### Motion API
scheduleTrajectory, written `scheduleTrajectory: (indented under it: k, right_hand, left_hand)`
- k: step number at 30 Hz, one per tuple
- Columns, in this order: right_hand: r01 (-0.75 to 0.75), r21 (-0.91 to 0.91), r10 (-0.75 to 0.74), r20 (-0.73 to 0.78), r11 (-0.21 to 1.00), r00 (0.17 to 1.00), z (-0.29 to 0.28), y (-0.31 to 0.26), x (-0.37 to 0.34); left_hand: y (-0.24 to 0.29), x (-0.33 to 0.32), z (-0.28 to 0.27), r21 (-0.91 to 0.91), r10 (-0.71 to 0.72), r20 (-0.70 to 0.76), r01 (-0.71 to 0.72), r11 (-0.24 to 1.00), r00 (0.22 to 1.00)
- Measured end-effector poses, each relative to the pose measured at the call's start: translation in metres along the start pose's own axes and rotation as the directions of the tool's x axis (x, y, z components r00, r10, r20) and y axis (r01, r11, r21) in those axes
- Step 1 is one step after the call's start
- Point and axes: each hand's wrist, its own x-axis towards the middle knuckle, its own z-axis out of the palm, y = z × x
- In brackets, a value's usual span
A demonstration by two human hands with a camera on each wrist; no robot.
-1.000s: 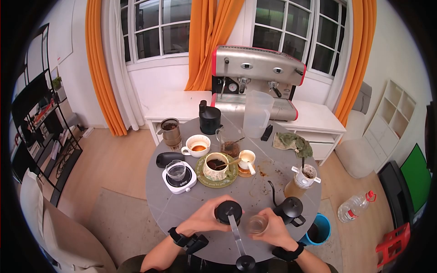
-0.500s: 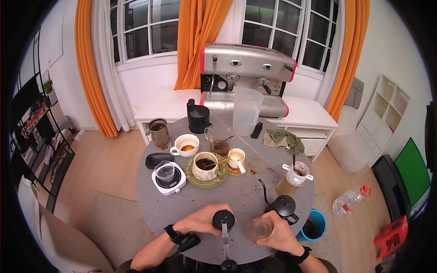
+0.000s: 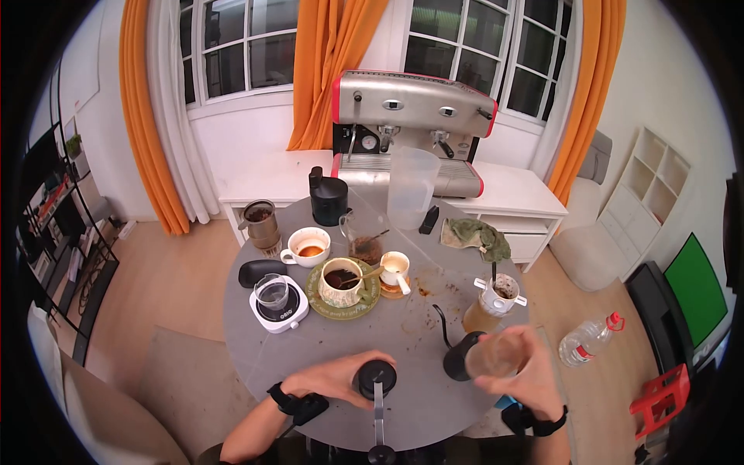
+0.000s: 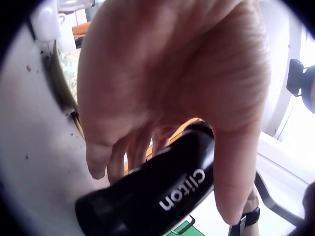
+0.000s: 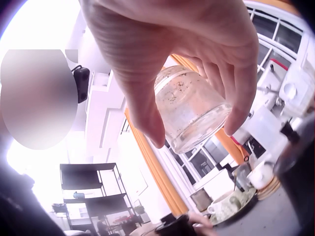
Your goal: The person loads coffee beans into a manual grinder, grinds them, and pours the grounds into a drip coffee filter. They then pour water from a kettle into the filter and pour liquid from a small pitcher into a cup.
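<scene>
My left hand (image 3: 337, 379) is wrapped round a black hand grinder (image 3: 377, 377) with a metal crank at the table's front; in the left wrist view the fingers and thumb of the hand (image 4: 172, 88) lie along its black body (image 4: 152, 189), lettered "Clitton". My right hand (image 3: 531, 372) grips a small clear glass jar (image 3: 494, 356), raised in front of the black gooseneck kettle (image 3: 459, 358) and partly hiding it. Seen from the right wrist, thumb and fingers of the hand (image 5: 182, 44) hold the jar (image 5: 189, 110) from both sides, with dark specks on the glass.
Behind the hands stand a patterned cup (image 3: 339, 280) on a green plate (image 3: 322, 308), a white scale (image 3: 280, 319) with a glass, a white cup (image 3: 308, 246) and a small white pitcher (image 3: 395, 268). A dripper (image 3: 500, 293) tops a carafe at right. Coffee stains mark the table (image 3: 349, 341).
My right hand has lifted the jar and moved it rightward, over the kettle. My left hand still holds the grinder near the table's front. The head view has shifted slightly.
</scene>
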Motion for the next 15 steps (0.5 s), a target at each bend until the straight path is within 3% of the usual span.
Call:
scheduleTrajectory:
  k: [3, 4, 6, 7, 9, 10, 11, 12, 14, 15]
  right_hand:
    - [-0.005, -0.086, -0.004, -0.101, 0.996, 0.995, -0.027, -0.014, 0.011]
    - [0.043, -0.148, -0.069, -0.171, 0.988, 0.983, -0.035, -0.015, 0.017]
    - [0.086, -0.218, -0.139, -0.242, 0.972, 0.960, -0.052, -0.014, 0.032]
    - [0.106, -0.301, -0.188, -0.260, 0.948, 0.947, -0.061, -0.010, 0.042]
    - [0.117, -0.385, -0.235, -0.277, 0.915, 0.932, -0.070, -0.009, 0.056]
    - [0.091, -0.544, -0.268, -0.256, 0.834, 0.929, -0.073, -0.011, 0.062]
    - [0.066, -0.686, -0.299, -0.228, 0.725, 0.927, -0.074, -0.012, 0.068]
    - [0.064, -0.691, -0.300, -0.227, 0.720, 0.927, -0.076, -0.010, 0.075]
    - [0.169, -0.811, -0.361, -0.055, 0.560, 0.931, -0.080, -0.004, 0.085]
    - [0.166, -0.817, -0.361, -0.055, 0.552, 0.931, -0.080, -0.003, 0.087]
  left_hand:
    - [-0.003, -0.016, -0.014, -0.083, -0.013, -0.050, 0.009, 0.997, 0.999]
    - [-0.001, -0.022, -0.021, -0.084, -0.007, -0.046, 0.003, 0.996, 0.999]
    - [0.006, -0.029, -0.035, -0.219, 0.027, -0.219, -0.076, 0.973, 0.975]
    - [0.008, -0.026, -0.038, -0.220, 0.032, -0.213, -0.080, 0.972, 0.977]
    - [0.008, -0.022, -0.043, -0.356, 0.067, -0.465, -0.256, 0.899, 0.883]
    - [0.007, -0.018, -0.042, -0.360, 0.068, -0.462, -0.257, 0.897, 0.884]
    - [0.005, -0.012, -0.041, -0.399, 0.041, -0.546, -0.303, 0.866, 0.837]
    - [0.002, -0.006, -0.040, -0.431, 0.008, -0.623, -0.352, 0.831, 0.782]
    - [-0.008, 0.005, -0.037, -0.447, 0.016, -0.634, -0.384, 0.808, 0.773]
    - [-0.011, 0.008, -0.036, -0.458, 0.020, -0.648, -0.411, 0.788, 0.761]
